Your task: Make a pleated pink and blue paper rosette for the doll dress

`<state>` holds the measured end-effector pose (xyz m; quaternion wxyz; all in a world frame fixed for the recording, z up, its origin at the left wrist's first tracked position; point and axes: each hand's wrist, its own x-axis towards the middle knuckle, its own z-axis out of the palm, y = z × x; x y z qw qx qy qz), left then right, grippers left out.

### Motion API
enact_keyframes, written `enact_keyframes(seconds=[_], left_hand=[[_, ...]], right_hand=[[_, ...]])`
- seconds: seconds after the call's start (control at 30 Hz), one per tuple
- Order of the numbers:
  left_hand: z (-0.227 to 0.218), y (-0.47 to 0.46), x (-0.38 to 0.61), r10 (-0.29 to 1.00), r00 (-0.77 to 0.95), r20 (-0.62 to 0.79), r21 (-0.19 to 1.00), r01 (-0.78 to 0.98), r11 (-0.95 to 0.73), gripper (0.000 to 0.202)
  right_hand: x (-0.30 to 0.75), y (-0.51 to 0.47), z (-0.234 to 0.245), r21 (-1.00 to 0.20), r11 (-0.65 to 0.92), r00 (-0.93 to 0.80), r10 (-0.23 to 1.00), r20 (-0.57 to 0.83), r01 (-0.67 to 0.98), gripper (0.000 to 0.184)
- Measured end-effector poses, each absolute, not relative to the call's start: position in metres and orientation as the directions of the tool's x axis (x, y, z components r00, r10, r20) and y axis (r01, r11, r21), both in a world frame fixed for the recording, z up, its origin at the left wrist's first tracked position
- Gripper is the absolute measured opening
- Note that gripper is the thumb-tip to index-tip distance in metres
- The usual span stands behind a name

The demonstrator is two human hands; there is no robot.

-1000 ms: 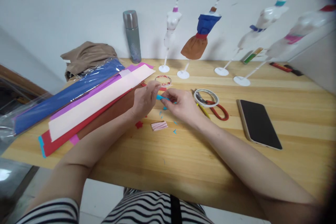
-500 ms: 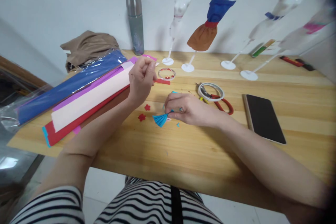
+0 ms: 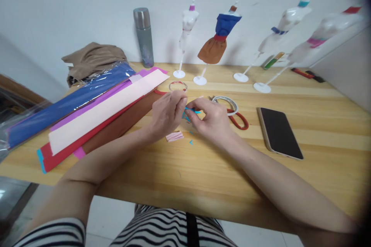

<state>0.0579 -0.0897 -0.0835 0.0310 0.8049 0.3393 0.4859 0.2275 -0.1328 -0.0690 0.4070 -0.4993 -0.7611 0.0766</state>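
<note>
My left hand (image 3: 168, 114) is closed, thumb against fingers; what it pinches, if anything, is hidden. Close beside it, my right hand (image 3: 211, 120) pinches blue pleated paper (image 3: 189, 109), of which only a small part shows between the fingertips. The fingertips of both hands nearly meet. Below them lies a piece of pink pleated paper (image 3: 174, 136), with a small blue scrap (image 3: 191, 142) to its right. More blue bits lie under the hands. The red flower cut-outs are out of sight, apparently behind my left hand.
Paper strips (image 3: 107, 112) and a plastic-wrapped blue pack (image 3: 72, 102) lie left. Tape rolls (image 3: 236, 109), red-handled pliers (image 3: 242, 124) and a phone (image 3: 279, 133) lie right. Behind stand a flask (image 3: 144, 42) and several small mannequins, one dressed (image 3: 213, 49).
My left hand has come down and right to meet my right hand. The blue fan, plainly visible before, is now mostly hidden between them. The pink pleated paper has come into view.
</note>
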Motion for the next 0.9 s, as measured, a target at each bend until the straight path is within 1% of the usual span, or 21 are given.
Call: enact_keyframes(seconds=[0.07,0.2,0.33,0.5,0.67,0.73,0.77,0.83,0.9], left_hand=[[-0.088,-0.086,0.057,0.548,0.288,0.785,0.340,0.540,-0.770,0.030],[-0.092,-0.080,0.055,0.539,0.256,0.802,0.331,0.561,-0.759,0.032],[-0.095,-0.082,0.055,0.487,0.256,0.835,0.300,0.530,-0.793,0.031],[-0.099,-0.086,0.056,0.517,0.272,0.812,0.311,0.548,-0.776,0.027],[-0.096,-0.087,0.056,0.464,0.243,0.852,0.290,0.519,-0.804,0.024],[-0.092,-0.086,0.056,0.483,0.229,0.845,0.315,0.516,-0.797,0.023],[-0.090,-0.086,0.057,0.505,0.224,0.834,0.346,0.500,-0.794,0.022],[-0.086,-0.085,0.060,0.564,0.210,0.799,0.441,0.434,-0.786,0.018],[-0.081,-0.085,0.063,0.638,0.178,0.749,0.556,0.355,-0.751,0.014]], right_hand=[[0.226,-0.135,-0.068,-0.520,0.501,-0.180,0.817,0.547,0.692,0.012],[0.223,-0.138,-0.066,-0.546,0.510,-0.194,0.824,0.533,0.665,0.009],[0.218,-0.139,-0.064,-0.597,0.488,-0.163,0.842,0.514,0.637,0.005],[0.216,-0.138,-0.063,-0.645,0.475,-0.148,0.857,0.494,0.599,0.010],[0.219,-0.139,-0.061,-0.645,0.460,-0.152,0.867,0.474,0.611,0.010],[0.221,-0.138,-0.063,-0.612,0.462,-0.139,0.855,0.499,0.642,0.011],[0.223,-0.137,-0.064,-0.586,0.465,-0.128,0.843,0.523,0.664,0.011],[0.226,-0.135,-0.067,-0.517,0.468,-0.104,0.805,0.584,0.717,0.012],[0.227,-0.133,-0.068,-0.424,0.466,-0.116,0.768,0.630,0.777,0.015]])
